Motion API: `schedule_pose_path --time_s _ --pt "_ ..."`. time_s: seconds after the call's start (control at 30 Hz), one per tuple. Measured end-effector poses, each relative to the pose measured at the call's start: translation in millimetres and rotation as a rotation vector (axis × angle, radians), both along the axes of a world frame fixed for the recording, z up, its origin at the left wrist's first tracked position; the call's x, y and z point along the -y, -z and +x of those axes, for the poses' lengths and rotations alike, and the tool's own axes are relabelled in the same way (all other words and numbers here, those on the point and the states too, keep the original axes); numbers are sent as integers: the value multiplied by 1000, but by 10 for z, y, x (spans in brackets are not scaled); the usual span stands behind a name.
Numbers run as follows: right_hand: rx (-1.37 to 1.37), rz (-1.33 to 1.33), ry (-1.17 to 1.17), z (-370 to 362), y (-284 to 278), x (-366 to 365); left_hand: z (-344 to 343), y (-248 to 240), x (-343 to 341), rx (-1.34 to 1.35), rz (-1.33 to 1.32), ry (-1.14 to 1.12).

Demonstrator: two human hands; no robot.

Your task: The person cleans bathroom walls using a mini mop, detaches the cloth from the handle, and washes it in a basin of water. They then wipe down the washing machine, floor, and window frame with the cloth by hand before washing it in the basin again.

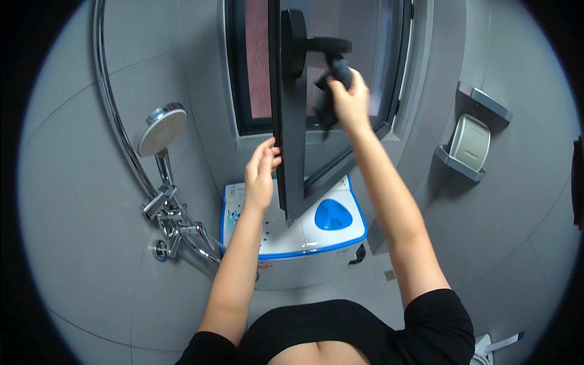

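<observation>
An opened window sash (294, 131) with a dark grey frame stands edge-on in front of me, its black handle (328, 45) level with the upper part of the view. My right hand (353, 100) is closed round a dark cloth (328, 103), just below the handle and in front of the glass. The cloth is bunched, hangs down and is a little blurred. On the other side, my left hand (261, 173) rests its fingertips at the sash's outer edge. Its fingers are stretched out and grasp nothing that I can see.
Below the sash stands a white washing machine (286, 243) with blue trim. A shower head (163, 132) and chrome mixer tap (176, 222) are on the left wall. The right wall carries a grey shelf (460, 163) holding a pale box (471, 141). The window opening (258, 61) lies behind.
</observation>
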State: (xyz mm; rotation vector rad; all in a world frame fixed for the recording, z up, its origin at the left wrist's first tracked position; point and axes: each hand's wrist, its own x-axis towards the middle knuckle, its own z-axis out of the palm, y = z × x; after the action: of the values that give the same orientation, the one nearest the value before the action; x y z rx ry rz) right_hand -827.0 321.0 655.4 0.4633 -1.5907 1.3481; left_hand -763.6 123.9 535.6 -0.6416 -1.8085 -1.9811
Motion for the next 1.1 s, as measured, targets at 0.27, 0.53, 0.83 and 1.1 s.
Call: schedule_pose_path --time_s 0.27,0.53,0.83,1.1 --pt "-164 376 312 122 667 869 -128 66 13 46 191 184" --pt "199 491 344 477 2414 797 -39 -14 -36 -15 128 134" --pt "455 467 189 822 3448 742 -62 56 -30 -37 122 141" --pt "514 -143 83 650 3381 906 9 192 -76 -128 125 71"
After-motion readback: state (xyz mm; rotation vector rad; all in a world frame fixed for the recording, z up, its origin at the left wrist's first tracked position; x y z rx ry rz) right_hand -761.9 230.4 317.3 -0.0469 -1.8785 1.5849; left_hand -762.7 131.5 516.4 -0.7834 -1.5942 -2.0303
